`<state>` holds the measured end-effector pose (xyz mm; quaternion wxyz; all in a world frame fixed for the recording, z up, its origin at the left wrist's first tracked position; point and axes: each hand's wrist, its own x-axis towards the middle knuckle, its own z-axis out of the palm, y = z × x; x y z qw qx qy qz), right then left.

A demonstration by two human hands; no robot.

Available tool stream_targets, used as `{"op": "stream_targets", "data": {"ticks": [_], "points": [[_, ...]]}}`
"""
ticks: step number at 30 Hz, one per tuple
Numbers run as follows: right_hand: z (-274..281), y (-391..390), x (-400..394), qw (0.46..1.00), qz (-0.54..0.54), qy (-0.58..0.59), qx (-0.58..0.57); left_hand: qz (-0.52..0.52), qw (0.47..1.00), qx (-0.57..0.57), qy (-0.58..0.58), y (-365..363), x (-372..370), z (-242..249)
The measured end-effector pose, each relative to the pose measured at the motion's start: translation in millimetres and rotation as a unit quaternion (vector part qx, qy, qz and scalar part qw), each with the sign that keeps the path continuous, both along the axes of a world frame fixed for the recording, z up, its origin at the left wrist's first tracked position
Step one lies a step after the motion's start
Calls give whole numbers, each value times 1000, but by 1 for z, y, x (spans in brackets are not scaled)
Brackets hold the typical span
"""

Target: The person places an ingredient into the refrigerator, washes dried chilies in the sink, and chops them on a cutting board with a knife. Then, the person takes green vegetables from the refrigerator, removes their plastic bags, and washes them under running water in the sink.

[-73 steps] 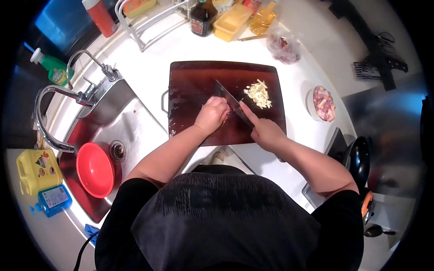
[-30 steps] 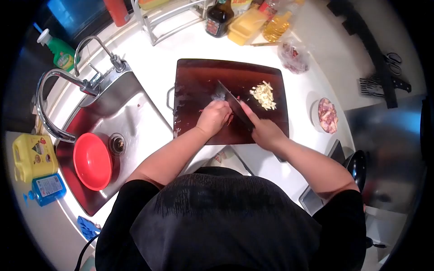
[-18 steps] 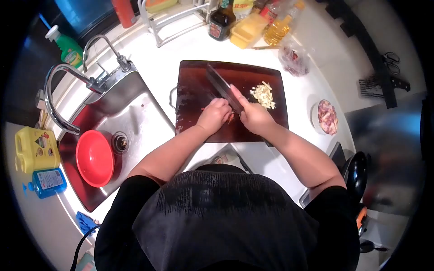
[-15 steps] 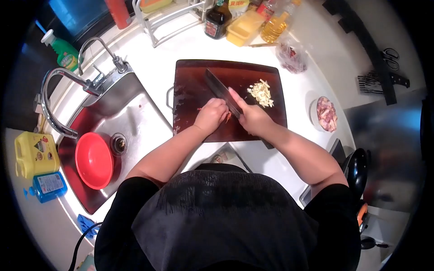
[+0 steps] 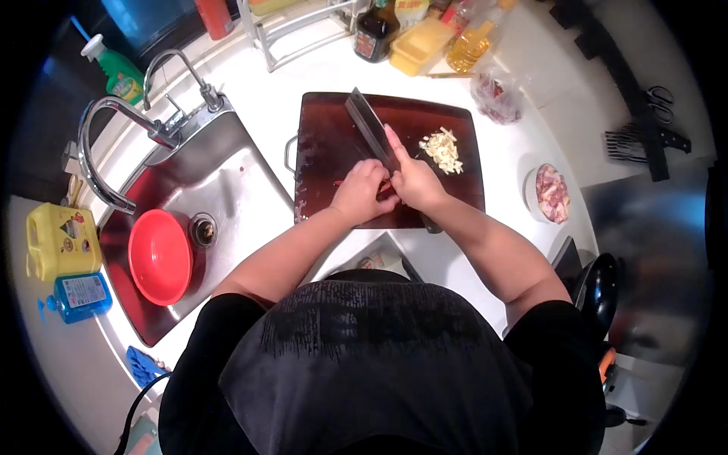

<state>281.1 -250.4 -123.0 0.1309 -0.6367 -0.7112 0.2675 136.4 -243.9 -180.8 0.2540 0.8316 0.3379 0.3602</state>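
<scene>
Cleaver [image 5: 368, 123]: clasped in right hand [image 5: 417, 184] (forefinger extended) | left hand [image 5: 362, 193]: curled around red pieces [image 5: 385, 186]

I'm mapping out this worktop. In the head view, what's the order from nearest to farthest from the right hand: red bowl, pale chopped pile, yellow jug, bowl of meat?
From the right hand:
1. Pale chopped pile: on the board.
2. Bowl of meat: right of the board.
3. Red bowl: left, in the sink.
4. Yellow jug: far left, past the sink.
</scene>
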Motion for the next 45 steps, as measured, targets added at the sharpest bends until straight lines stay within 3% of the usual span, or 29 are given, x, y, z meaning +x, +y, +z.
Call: {"op": "stream_targets", "data": {"ticks": [2, 6, 10, 13, 16, 19, 22, 25, 30, 33, 34, 37, 43, 44, 45], "points": [[14, 2, -1, 994, -44, 26, -96, 3, 999, 35, 1, 1, 1, -9], [24, -8, 4, 998, 46, -52, -8, 6, 998, 56, -5, 2, -3, -9], [31, -17, 1, 993, 34, -75, -83, 1, 997, 73, -17, 4, 0, -16], [34, -41, 18, 993, 89, -59, -42, 0, 997, 71, -30, 4, -3, -18], [32, -51, 28, 988, 87, -88, -92, -4, 997, 57, -45, 8, -2, -21], [-2, -7, 0, 994, 88, -56, 44, -22, 998, 33, -38, 10, -3, -25], [3, 8, -12, 994, 79, -76, -6, -10, 999, 43, -31, 10, -7, -20], [8, 1, -3, 1000, 3, -16, -23, -9, 997, 53, -57, 2, -12, -9], [29, -19, -5, 993, 85, -77, -3, -18, 999, 42, 22, 0, -21, -14], [29, -30, 1, 992, 89, -80, -39, -9, 997, 73, 2, 3, -17, -20], [26, -40, 10, 991, 114, -69, 5, -5, 998, 69, -6, 2, -17, -20], [39, -52, 18, 978, 85, -145, -125, 3, 998, 54, -27, 3, -15, -19], [-1, 8, -22, 992, 103, -75, 15, 3, 999, 37, 2, 10, -22, -16], [3, 15, -21, 995, 72, -62, 10, -2, 999, 36, -5, 9, -21, -16], [9, 19, -18, 996, 10, 0, -91, -5, 999, 37, -11, 7, -23, -16]]}}
